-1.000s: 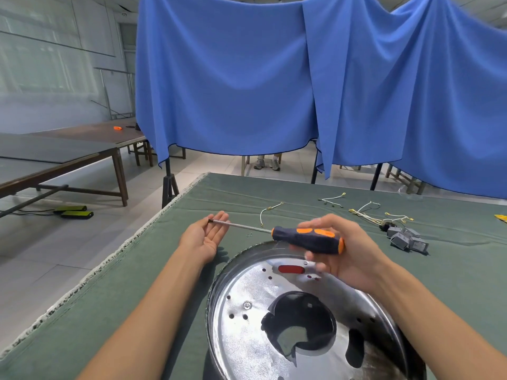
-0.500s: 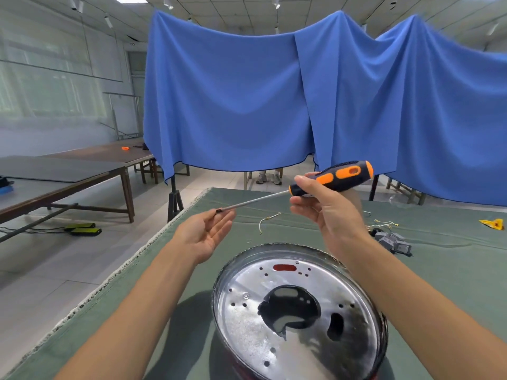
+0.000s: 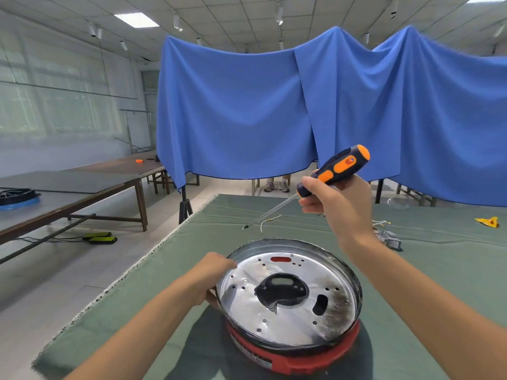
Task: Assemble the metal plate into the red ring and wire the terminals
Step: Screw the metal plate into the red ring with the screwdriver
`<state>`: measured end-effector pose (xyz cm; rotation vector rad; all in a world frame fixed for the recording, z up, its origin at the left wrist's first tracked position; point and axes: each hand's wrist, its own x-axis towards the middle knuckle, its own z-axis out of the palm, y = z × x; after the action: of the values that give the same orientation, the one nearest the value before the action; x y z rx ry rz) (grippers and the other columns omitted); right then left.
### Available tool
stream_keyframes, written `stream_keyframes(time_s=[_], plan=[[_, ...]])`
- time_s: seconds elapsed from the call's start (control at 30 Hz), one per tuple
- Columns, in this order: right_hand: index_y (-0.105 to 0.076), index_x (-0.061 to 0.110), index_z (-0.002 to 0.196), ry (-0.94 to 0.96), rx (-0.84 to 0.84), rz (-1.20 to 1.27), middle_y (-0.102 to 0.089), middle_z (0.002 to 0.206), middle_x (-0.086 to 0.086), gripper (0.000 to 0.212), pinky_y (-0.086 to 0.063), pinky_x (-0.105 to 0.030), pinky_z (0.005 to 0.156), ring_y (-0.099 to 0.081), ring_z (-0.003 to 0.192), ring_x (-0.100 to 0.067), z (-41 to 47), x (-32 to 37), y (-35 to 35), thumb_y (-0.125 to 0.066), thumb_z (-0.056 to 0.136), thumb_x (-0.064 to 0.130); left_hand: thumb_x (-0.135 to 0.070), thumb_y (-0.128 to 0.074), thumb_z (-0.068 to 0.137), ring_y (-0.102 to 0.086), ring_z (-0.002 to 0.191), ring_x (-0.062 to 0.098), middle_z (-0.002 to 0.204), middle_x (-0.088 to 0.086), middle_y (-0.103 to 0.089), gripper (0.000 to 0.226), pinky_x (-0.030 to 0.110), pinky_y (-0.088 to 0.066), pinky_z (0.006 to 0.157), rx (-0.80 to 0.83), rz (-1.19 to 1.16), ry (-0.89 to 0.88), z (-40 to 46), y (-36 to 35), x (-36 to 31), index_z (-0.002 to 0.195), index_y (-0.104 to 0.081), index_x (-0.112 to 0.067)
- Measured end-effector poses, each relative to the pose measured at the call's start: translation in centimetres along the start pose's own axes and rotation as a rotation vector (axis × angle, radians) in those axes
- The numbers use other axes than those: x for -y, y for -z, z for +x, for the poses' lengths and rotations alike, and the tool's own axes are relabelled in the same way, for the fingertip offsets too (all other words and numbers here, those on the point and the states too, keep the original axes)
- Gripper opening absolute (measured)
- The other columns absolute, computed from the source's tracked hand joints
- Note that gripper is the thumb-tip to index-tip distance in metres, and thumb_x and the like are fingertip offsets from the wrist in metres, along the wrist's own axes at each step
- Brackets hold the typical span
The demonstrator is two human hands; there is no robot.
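Observation:
A round shiny metal plate (image 3: pixel 290 319) with holes and a large dark central cut-out sits in the red ring (image 3: pixel 296 357) on the green table cloth. My left hand (image 3: pixel 211 281) grips the plate's left rim, fingers curled over the edge. My right hand (image 3: pixel 337 204) is raised above the table and holds a black-and-orange screwdriver (image 3: pixel 333 168), its thin shaft slanting down to the left with a small screw at the tip. A short wire (image 3: pixel 267 223) lies on the cloth beyond the plate. Grey terminal blocks (image 3: pixel 389 239) with more wires lie at the right.
The green cloth-covered table (image 3: pixel 192 270) has its left edge close to my left arm. A yellow scrap (image 3: pixel 487 222) lies far right. Blue drapes (image 3: pixel 274 111) hang behind. Another long table (image 3: pixel 82 182) stands at the left across the floor.
My left hand has dropped from under the screwdriver tip to the plate's left rim. My right hand has lifted the screwdriver higher. The camera has tilted, so the red ring shows.

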<state>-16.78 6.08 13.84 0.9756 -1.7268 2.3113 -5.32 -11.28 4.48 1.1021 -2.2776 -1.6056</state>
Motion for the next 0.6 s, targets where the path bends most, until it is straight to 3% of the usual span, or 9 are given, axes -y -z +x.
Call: stream_keyframes(time_s=[0.1,0.17,0.23,0.3,0.43,0.6], plan=[[-0.063,-0.005,0.082,0.016,-0.001,-0.025,-0.07,0.063,-0.007,0.019,-0.052,-0.026,0.046,-0.065,0.049,-0.02,0.1,-0.3,0.7,-0.072,0.08,0.012,0.001,-0.04,0.089,-0.039,0.061,0.021,0.075,0.009,-0.039,0.015,0.023,-0.035,0.047,-0.071,0.048,-0.048,1.3,-1.2,-0.6,0.084,-0.049,-0.01],[-0.062,0.0,0.079,0.033,-0.012,-0.046,-0.07,0.064,-0.005,0.021,-0.051,-0.027,0.046,-0.062,0.048,-0.019,0.5,-0.5,1.2,-0.072,0.082,0.018,0.005,-0.036,0.088,-0.038,0.057,0.021,0.071,0.009,-0.04,0.024,0.024,-0.029,0.05,-0.073,0.024,-0.068,2.1,-1.9,-1.2,0.084,-0.056,-0.007],[-0.06,0.007,0.074,0.067,-0.039,-0.082,-0.069,0.062,-0.002,0.023,-0.05,-0.027,0.043,-0.059,0.044,-0.018,1.1,-0.7,1.8,-0.071,0.084,0.024,0.006,-0.037,0.087,-0.039,0.066,0.024,0.075,0.012,-0.043,0.027,0.029,-0.028,0.057,-0.061,-0.001,-0.092,3.1,-2.8,-1.7,0.088,-0.063,-0.003],[-0.056,0.012,0.072,0.103,-0.071,-0.118,-0.065,0.057,0.003,0.024,-0.047,-0.025,0.039,-0.054,0.039,-0.016,1.8,-1.1,2.3,-0.069,0.085,0.028,0.006,-0.041,0.087,-0.041,0.072,0.024,0.078,0.013,-0.045,0.024,0.03,-0.029,0.064,-0.049,-0.003,-0.136,4.0,-3.8,-2.3,0.084,-0.063,-0.002],[-0.05,0.015,0.071,0.154,-0.125,-0.162,-0.058,0.052,0.007,0.028,-0.036,-0.017,0.036,-0.047,0.035,-0.009,3.2,-2.3,3.5,-0.066,0.087,0.031,0.002,-0.048,0.088,-0.051,0.062,0.021,0.07,0.009,-0.058,0.025,0.024,-0.04,0.059,0.05,-0.013,-0.225,5.9,-5.7,-3.7,0.081,-0.07,-0.008],[-0.05,0.028,0.072,0.238,-0.209,-0.227,-0.063,0.069,-0.008,0.022,-0.039,-0.02,0.041,-0.053,0.045,-0.008,5.1,-4.0,4.6,-0.064,0.086,0.038,-0.007,-0.055,0.091,-0.061,0.063,0.014,0.069,0.0,-0.069,0.026,0.022,-0.049,0.062,0.214,-0.014,-0.296,7.6,-7.6,-5.0,0.079,-0.074,-0.021]])
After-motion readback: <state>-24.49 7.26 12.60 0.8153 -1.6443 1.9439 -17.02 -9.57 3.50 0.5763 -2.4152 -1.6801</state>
